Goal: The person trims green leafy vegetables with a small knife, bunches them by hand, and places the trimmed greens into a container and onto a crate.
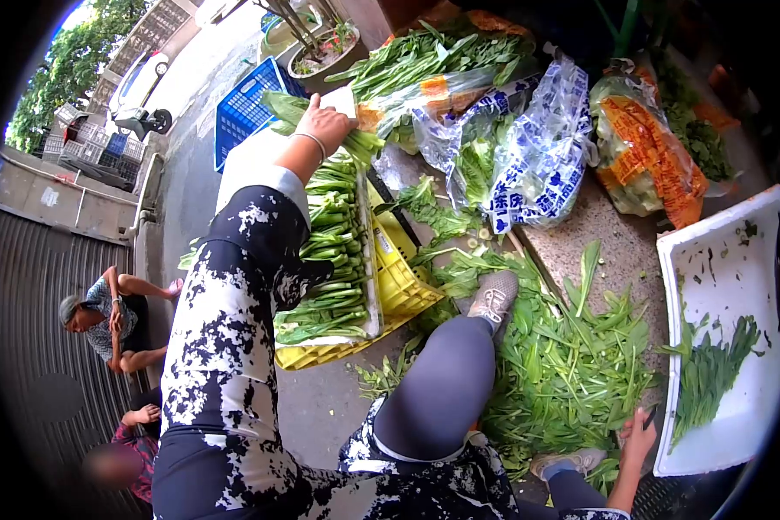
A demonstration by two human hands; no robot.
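The left hand's [328, 128] fingers are curled firmly round a leafy bunch [368, 146], with stalks jutting past one side of the fist and broad leaves past the other. The right hand [637, 440], low beside the foam box, has its fingers bent in on a small dark object [650, 418], too little of it visible to name.

Under the left wrist, stacked greens [331, 251] run along the yellow crate [407, 290], packed up to a pale rim on the side toward the shoe. Past the fist, near the crate's far end, stands a blue crate [250, 102]. Pavement [312, 412] shows between the yellow crate's near edge and the sleeve and knee.

Loose greens [572, 364] spread from the shoe [494, 296] almost to the long near wall of the white foam box [726, 269], leaving a narrow strip of ground. In that box a flat bunch [711, 381] lies toward the near end, its tips by the wall; scraps dot the far end. Printed plastic bags [546, 147] crowd the side beyond the loose greens.
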